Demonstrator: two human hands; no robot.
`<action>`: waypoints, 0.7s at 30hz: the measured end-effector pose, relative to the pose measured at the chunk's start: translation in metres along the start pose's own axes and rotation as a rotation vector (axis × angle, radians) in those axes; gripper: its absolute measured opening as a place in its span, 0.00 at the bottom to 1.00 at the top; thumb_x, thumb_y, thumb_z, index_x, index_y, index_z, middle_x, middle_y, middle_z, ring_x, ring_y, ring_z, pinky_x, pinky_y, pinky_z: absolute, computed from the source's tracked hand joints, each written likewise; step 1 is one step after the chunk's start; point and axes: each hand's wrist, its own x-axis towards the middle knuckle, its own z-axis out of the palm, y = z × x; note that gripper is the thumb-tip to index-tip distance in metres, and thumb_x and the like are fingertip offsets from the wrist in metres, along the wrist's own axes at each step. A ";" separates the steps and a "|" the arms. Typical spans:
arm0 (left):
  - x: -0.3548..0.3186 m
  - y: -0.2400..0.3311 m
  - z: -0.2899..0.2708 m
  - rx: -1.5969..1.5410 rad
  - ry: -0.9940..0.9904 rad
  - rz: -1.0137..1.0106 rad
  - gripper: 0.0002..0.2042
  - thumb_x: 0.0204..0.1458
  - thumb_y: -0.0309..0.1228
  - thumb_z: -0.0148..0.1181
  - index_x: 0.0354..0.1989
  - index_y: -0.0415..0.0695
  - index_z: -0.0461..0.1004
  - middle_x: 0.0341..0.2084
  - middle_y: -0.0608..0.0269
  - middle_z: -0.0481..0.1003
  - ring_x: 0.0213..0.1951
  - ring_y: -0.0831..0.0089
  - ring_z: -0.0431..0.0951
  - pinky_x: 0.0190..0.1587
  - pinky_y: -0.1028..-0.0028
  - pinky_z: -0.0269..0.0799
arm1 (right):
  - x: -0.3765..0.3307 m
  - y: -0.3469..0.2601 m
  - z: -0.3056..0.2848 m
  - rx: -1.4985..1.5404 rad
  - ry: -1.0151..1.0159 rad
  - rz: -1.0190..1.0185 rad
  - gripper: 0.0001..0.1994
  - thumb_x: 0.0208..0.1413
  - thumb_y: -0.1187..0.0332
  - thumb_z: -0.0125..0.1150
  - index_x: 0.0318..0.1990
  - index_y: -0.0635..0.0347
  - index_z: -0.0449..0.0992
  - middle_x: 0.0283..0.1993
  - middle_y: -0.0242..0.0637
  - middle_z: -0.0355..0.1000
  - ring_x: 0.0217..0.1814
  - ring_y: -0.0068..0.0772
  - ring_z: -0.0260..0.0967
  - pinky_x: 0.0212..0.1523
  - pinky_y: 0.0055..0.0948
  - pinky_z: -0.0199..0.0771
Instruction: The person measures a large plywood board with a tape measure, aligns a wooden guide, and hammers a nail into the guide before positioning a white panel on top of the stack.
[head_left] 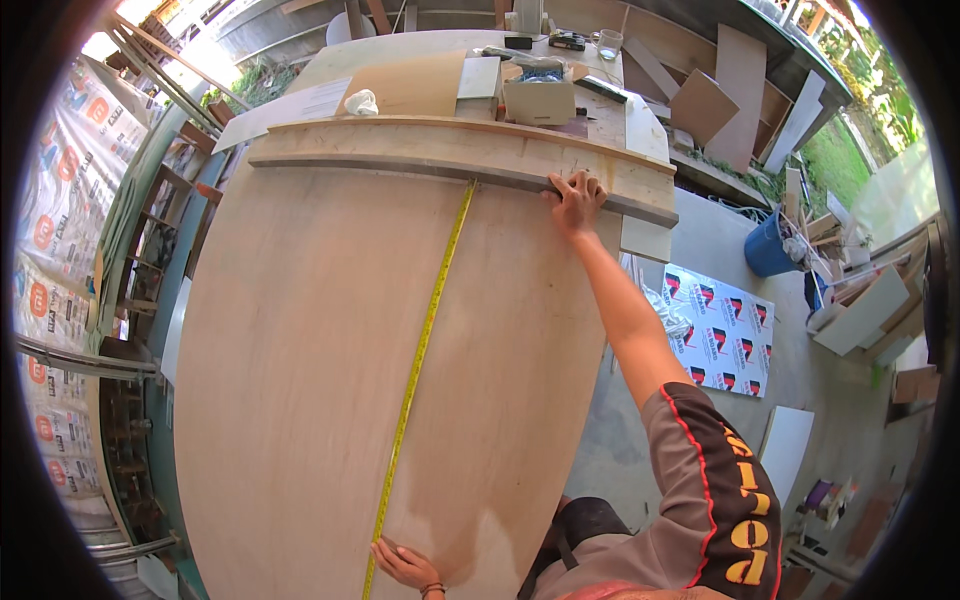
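A large plywood sheet (300,360) lies flat before me. A yellow tape measure (420,345) is stretched along it from the near edge to the far edge. My left hand (403,563) presses the tape's near end onto the sheet at the bottom. My right hand (577,200) reaches far across and rests with spread fingers on the grey straightedge (400,168) lying across the far end of the sheet. A wooden plank (460,140) lies just behind the straightedge.
A workbench (400,60) beyond holds boards, a cardboard box (538,102), a glass and small tools. Wood offcuts lean at the back right. On the concrete floor to the right are a blue bucket (768,250) and a printed sheet (722,330). Metal racks stand at left.
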 end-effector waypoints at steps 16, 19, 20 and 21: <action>-0.004 -0.002 0.008 -0.014 0.007 0.039 0.21 0.66 0.32 0.45 0.63 0.33 0.65 0.63 0.39 0.64 0.65 0.42 0.62 0.67 0.49 0.57 | 0.006 0.004 0.014 0.030 0.039 0.011 0.20 0.42 0.55 0.75 0.46 0.33 0.83 0.42 0.26 0.67 0.54 0.36 0.60 0.60 0.44 0.52; -0.001 0.006 0.012 -0.042 -0.008 0.073 0.20 0.65 0.30 0.45 0.62 0.32 0.65 0.63 0.38 0.64 0.65 0.42 0.63 0.67 0.50 0.57 | 0.018 0.010 0.018 -0.024 -0.014 0.013 0.19 0.45 0.53 0.73 0.48 0.32 0.82 0.44 0.25 0.66 0.54 0.35 0.60 0.60 0.43 0.52; 0.000 0.008 0.012 -0.044 -0.019 0.093 0.20 0.65 0.30 0.44 0.62 0.32 0.65 0.64 0.39 0.64 0.65 0.42 0.62 0.67 0.50 0.57 | 0.021 0.014 0.020 -0.032 -0.024 0.018 0.20 0.46 0.52 0.73 0.49 0.32 0.82 0.44 0.25 0.66 0.55 0.35 0.60 0.60 0.43 0.52; 0.001 0.010 0.013 -0.048 -0.029 0.113 0.20 0.65 0.30 0.44 0.62 0.32 0.65 0.64 0.39 0.63 0.65 0.42 0.62 0.67 0.50 0.58 | 0.022 0.018 0.021 -0.040 -0.033 0.024 0.20 0.46 0.52 0.73 0.49 0.32 0.82 0.45 0.25 0.66 0.55 0.35 0.60 0.60 0.43 0.52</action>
